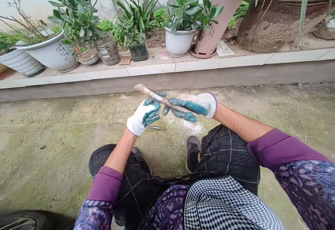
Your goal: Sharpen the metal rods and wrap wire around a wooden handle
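Note:
A brownish stick (149,91) with shiny silvery wrapping around part of its length slants across in front of me, above the concrete. My left hand (146,114), in a white glove with a blue-green coated palm, is closed around its middle. My right hand (192,106), gloved the same way, has its long fingers on either side of the stick's lower right part, holding it between them. The stick's far upper left end sticks out free; its right end is partly hidden by the right glove. Under the left hand, a thin rod-like piece (156,128) lies on the ground, partly covered.
White flecks (193,127) are scattered on the concrete ground (65,136) between my shoes (193,148). Ahead runs a low tiled ledge (154,69) with several potted plants, among them a white pot (179,41) and a tall pink pot (217,21). A wheel (21,221) shows at lower left.

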Tool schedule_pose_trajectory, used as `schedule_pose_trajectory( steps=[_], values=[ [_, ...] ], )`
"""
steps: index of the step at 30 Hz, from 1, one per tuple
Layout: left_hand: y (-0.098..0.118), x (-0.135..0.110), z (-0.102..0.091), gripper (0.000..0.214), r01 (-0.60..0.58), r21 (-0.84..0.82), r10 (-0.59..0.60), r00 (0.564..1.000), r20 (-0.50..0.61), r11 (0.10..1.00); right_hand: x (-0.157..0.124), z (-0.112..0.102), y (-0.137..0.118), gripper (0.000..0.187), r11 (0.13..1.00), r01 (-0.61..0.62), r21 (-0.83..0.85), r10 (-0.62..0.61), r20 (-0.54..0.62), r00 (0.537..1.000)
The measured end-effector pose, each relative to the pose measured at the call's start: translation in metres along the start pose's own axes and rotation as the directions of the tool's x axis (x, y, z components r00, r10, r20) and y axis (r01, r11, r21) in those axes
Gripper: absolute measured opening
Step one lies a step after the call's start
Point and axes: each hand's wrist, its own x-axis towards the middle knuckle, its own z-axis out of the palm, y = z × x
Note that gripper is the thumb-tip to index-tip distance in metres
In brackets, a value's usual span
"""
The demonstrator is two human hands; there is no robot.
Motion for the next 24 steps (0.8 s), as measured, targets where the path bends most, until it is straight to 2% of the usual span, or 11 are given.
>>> schedule_pose_trajectory(
  steps=[2,4,6,8,10,12,14,16,18,21,24],
  values=[
    [0.0,0.002,0.001,0.039,-0.035,-0.006,0.034,0.998,-0.051,0.999,0.007,0.004,-0.001,0.05,0.973,0.012,-0.232,-0.077,-0.276,0.958],
    [-0.002,0.006,0.002,0.037,-0.076,-0.02,0.074,0.992,-0.099,0.997,0.015,0.008,-0.002,0.035,0.853,-0.089,-0.515,-0.216,-0.503,0.837],
    [-0.005,0.01,0.005,0.036,-0.097,-0.028,0.093,0.987,-0.132,0.995,0.02,0.011,-0.002,0.031,0.639,-0.238,-0.732,-0.357,-0.556,0.751],
    [-0.008,0.014,0.006,0.036,-0.103,-0.024,0.098,0.985,-0.144,0.994,0.022,0.013,-0.002,0.033,0.452,-0.329,-0.829,-0.417,-0.523,0.744],
    [-0.009,0.016,0.007,0.036,-0.107,-0.011,0.105,0.986,-0.13,0.994,0.021,0.016,-0.003,0.034,0.389,-0.348,-0.853,-0.431,-0.502,0.75],
    [-0.007,0.016,0.007,0.035,-0.109,0.022,0.111,0.989,-0.102,0.994,0.018,0.018,-0.005,0.03,0.463,-0.304,-0.832,-0.431,-0.511,0.743],
    [-0.003,0.012,0.008,0.031,-0.11,0.081,0.117,0.989,-0.091,0.991,0.016,0.022,-0.007,0.022,0.646,-0.209,-0.734,-0.369,-0.54,0.756],
    [0.002,0.006,0.009,0.027,-0.105,0.168,0.128,0.983,-0.133,0.98,0.015,0.025,-0.009,0.017,0.836,-0.111,-0.537,-0.249,-0.552,0.796],
    [0.006,0.0,0.009,0.024,-0.089,0.26,0.141,0.971,-0.191,0.961,0.015,0.027,-0.011,0.017,0.953,-0.049,-0.299,-0.123,-0.531,0.838],
    [0.006,-0.004,0.005,0.02,-0.093,0.321,0.169,0.961,-0.219,0.943,0.015,0.027,-0.011,0.019,0.999,0.008,-0.031,-0.021,-0.467,0.884],
    [0.0,-0.002,-0.003,0.017,-0.099,0.326,0.166,0.968,-0.186,0.94,0.009,0.019,-0.01,0.029,0.998,0.015,0.065,0.009,-0.359,0.933]
  ],
)
